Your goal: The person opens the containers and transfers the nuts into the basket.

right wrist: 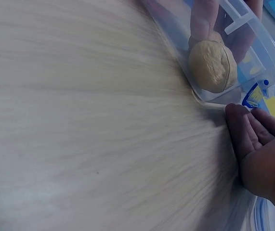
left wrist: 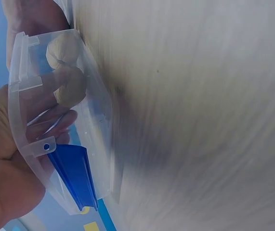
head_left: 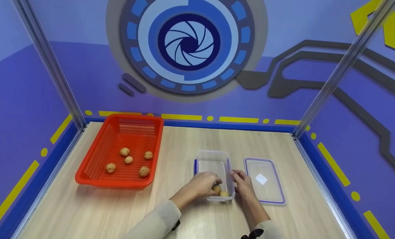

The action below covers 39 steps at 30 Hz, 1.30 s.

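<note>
A clear plastic box with blue side latches stands on the table, two walnuts at its near end. My left hand reaches over the left rim into the box. Its fingers pinch one walnut, right beside the other walnut. At the right wall of the box is my right hand. Its fingers are fairly straight, with the tips by the lower corner near a blue latch. The thumb is close to the rim.
A red plastic basket with several walnuts in it stands on the left of the table. To the right of the box lies a clear lid with a blue-purple edge and a white label. Blue-purple panels surround the table.
</note>
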Each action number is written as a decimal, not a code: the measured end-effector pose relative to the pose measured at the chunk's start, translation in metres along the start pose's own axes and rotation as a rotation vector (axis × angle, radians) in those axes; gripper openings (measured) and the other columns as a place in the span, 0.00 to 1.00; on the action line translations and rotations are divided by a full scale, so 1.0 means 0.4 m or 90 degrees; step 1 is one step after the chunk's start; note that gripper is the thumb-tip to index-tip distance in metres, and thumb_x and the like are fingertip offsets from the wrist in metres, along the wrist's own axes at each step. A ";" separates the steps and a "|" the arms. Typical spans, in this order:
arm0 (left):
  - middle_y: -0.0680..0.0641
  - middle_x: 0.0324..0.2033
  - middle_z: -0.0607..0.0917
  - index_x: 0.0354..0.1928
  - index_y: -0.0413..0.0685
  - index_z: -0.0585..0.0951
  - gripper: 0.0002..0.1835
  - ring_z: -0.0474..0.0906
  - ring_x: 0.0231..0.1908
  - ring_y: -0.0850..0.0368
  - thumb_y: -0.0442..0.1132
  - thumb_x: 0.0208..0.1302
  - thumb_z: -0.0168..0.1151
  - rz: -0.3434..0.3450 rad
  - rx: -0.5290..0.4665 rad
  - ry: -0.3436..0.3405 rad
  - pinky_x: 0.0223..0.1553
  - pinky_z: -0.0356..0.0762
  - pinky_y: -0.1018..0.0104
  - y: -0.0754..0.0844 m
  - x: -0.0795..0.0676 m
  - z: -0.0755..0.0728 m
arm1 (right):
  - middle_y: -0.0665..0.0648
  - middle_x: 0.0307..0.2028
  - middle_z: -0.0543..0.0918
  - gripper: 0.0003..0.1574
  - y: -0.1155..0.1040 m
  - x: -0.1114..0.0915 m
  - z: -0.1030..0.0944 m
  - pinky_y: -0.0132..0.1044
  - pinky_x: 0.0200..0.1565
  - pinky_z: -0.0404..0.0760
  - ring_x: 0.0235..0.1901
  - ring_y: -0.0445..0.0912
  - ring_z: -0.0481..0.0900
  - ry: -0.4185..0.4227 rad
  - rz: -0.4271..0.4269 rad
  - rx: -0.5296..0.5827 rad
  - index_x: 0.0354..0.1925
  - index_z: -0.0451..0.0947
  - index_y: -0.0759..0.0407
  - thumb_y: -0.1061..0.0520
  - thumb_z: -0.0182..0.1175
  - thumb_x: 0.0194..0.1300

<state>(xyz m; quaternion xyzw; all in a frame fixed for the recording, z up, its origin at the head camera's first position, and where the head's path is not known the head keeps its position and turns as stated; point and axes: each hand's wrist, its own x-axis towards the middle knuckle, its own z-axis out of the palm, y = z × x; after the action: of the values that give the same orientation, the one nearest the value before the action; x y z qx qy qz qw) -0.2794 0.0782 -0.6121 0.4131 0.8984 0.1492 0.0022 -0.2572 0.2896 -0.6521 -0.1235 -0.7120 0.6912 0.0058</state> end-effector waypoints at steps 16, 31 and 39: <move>0.60 0.42 0.89 0.49 0.56 0.91 0.14 0.84 0.41 0.65 0.43 0.61 0.76 -0.004 0.020 0.009 0.46 0.83 0.66 -0.005 0.007 0.003 | 0.70 0.55 0.82 0.27 0.003 0.009 0.007 0.47 0.47 0.87 0.53 0.57 0.81 0.012 -0.034 -0.008 0.60 0.78 0.71 0.49 0.63 0.77; 0.56 0.45 0.89 0.52 0.55 0.90 0.18 0.85 0.45 0.60 0.46 0.60 0.78 -0.013 0.006 0.030 0.49 0.83 0.64 -0.002 -0.007 0.008 | 0.69 0.59 0.80 0.29 0.010 0.004 0.006 0.46 0.49 0.86 0.57 0.58 0.79 0.004 -0.019 -0.017 0.62 0.77 0.70 0.47 0.62 0.79; 0.57 0.46 0.87 0.52 0.56 0.89 0.18 0.85 0.44 0.61 0.46 0.60 0.78 -0.008 0.010 0.036 0.49 0.83 0.64 -0.002 -0.006 0.011 | 0.69 0.57 0.81 0.27 0.013 0.002 0.007 0.44 0.48 0.86 0.54 0.56 0.80 0.018 -0.020 -0.010 0.61 0.78 0.69 0.48 0.64 0.77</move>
<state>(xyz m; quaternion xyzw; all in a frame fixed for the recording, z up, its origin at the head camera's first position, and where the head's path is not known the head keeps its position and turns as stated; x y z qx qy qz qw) -0.2780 0.0770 -0.6169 0.4028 0.9019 0.1537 -0.0253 -0.2575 0.2871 -0.6576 -0.1219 -0.7192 0.6835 0.0253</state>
